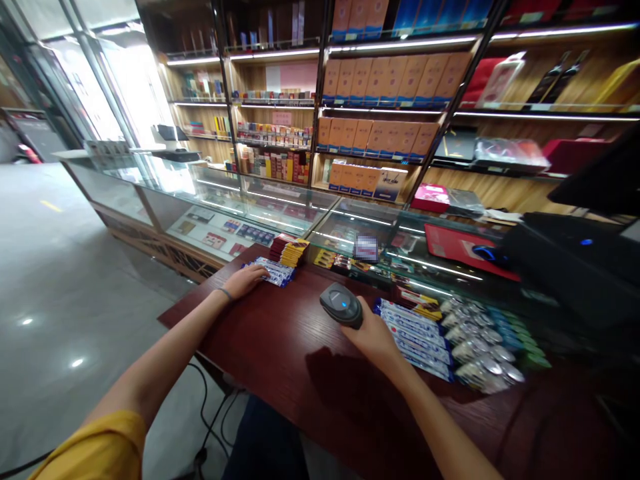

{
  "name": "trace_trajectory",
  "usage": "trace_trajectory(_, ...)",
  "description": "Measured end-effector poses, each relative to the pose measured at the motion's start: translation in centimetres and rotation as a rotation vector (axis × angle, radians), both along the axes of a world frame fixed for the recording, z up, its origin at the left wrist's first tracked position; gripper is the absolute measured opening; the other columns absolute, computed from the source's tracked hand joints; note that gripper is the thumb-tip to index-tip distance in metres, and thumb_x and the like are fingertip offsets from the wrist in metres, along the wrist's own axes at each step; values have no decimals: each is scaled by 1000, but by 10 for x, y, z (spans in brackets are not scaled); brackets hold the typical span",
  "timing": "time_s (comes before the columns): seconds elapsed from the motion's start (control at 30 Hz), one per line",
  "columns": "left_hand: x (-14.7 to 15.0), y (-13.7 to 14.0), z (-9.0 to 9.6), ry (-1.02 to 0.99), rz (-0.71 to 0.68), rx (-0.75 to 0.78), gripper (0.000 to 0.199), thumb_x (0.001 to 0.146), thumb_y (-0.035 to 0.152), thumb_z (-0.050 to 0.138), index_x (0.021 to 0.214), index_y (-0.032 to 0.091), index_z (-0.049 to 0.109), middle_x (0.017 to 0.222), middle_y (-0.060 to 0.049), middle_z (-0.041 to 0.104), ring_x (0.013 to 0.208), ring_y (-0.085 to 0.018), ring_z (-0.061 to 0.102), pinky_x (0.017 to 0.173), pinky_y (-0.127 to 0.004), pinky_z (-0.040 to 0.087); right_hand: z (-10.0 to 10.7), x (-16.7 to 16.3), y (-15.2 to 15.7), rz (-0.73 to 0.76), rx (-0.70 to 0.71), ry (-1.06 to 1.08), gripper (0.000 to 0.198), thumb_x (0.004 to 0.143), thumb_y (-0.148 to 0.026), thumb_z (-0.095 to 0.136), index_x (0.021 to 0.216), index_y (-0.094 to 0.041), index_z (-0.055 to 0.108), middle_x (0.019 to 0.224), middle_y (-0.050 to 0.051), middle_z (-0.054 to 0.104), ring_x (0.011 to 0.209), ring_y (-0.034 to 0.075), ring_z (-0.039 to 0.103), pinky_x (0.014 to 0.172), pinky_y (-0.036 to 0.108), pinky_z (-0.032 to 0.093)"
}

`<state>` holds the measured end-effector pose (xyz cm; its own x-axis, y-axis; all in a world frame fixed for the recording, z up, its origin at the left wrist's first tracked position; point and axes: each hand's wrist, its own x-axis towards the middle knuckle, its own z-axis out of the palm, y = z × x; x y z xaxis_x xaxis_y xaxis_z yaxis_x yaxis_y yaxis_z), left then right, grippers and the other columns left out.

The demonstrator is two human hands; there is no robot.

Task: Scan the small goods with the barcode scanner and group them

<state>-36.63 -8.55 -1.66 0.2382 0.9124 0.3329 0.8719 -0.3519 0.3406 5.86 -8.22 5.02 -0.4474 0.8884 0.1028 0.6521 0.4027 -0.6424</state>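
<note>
From the head view, I see the right hand (373, 335) closed around the scanner (341, 305), its handle mostly hidden. It is raised above the table (270, 333), casting a shadow there; I take that lift as leaving its head free to angle. The left hand (254, 276) lies low with fingers loosely stretched over the left packets (279, 272), perhaps steadying them; I can't tell whether it pinches one. The yellow packs (290, 250) sit just behind. Right of the scanner, the right packets (417, 339) lie in a row beside the silver-topped packs (480, 343), probably grouped by kind.
</note>
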Motion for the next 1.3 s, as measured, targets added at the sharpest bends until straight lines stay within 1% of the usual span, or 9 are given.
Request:
trace_trajectory(0.1, -2, 0, -2, 12, -25, 7, 30, 97, 29, 45, 115, 24, 69, 121, -8, 67, 112, -20, 62, 103, -33, 46, 2, 0, 0, 10, -58, 7, 38, 76, -29, 65, 112, -27, 52, 91, 4, 74, 93, 30, 72, 71, 30, 44)
trace_trajectory(0.37, -2, -1, -8, 75, -41, 62, 33, 99, 28, 44, 124, 24, 65, 131, -9, 64, 119, -22, 60, 108, -37, 45, 5, 4, 2, -7, -76, 17, 41, 76, -30, 66, 114, -28, 51, 95, 4, 74, 98, 31, 71, 76, 31, 46)
trace_trajectory(0.5, 13, 2, -3, 66, -48, 83, 35, 99, 34, 49, 128, 24, 64, 135, -10, 62, 125, -24, 58, 112, -40, 43, 10, 11, 5, -5, -42, 38, 40, 76, -30, 67, 113, -29, 53, 96, 3, 74, 98, 30, 71, 76, 31, 47)
trace_trajectory(0.63, 41, 10, 4, 46, -77, 104, 37, 97, 37, 52, 129, 23, 65, 136, -12, 61, 125, -26, 58, 111, -43, 45, 18, 25, 13, -29, 4, 82, 41, 76, -30, 67, 115, -29, 55, 99, 4, 74, 100, 29, 70, 77, 32, 48)
trace_trajectory(0.73, 70, 21, 7, 23, -93, 129, 38, 97, 38, 53, 129, 23, 65, 136, -12, 62, 125, -27, 59, 110, -44, 46, 24, 41, 22, -52, 22, 88, 42, 76, -29, 67, 117, -27, 57, 99, 4, 74, 97, 28, 70, 77, 32, 49)
trace_trajectory(0.8, 95, 30, 7, 5, -106, 148, 39, 97, 39, 53, 130, 23, 64, 135, -12, 62, 126, -27, 58, 110, -45, 46, 29, 54, 27, -77, 23, 69, 45, 75, -30, 68, 119, -26, 58, 96, 4, 74, 88, 26, 70, 73, 32, 49)
trace_trajectory(1.03, 204, 60, 7, -108, -232, 198, 37, 98, 35, 52, 131, 22, 63, 134, -10, 62, 131, -24, 54, 113, -43, 44, 56, 100, 29, -160, 44, 107, 48, 76, -27, 68, 123, -23, 61, 87, 2, 73, 68, 20, 67, 63, 29, 49)
trace_trajectory(1.17, 265, 72, 9, -168, -320, 210, 36, 98, 33, 52, 131, 22, 63, 135, -10, 61, 128, -24, 55, 112, -43, 45, 72, 125, 25, -212, -7, 163, 45, 78, -30, 66, 122, -22, 61, 77, 0, 71, 45, 14, 56, 47, 27, 44)
trace_trajectory(1.3, 314, 78, 11, -224, -407, 211, 34, 96, 30, 57, 128, 22, 64, 131, -11, 63, 124, -24, 58, 109, -42, 48, 82, 149, 21, -223, -24, 269, 37, 79, -31, 65, 115, -23, 62, 72, -2, 68, 39, 12, 51, 39, 24, 39)
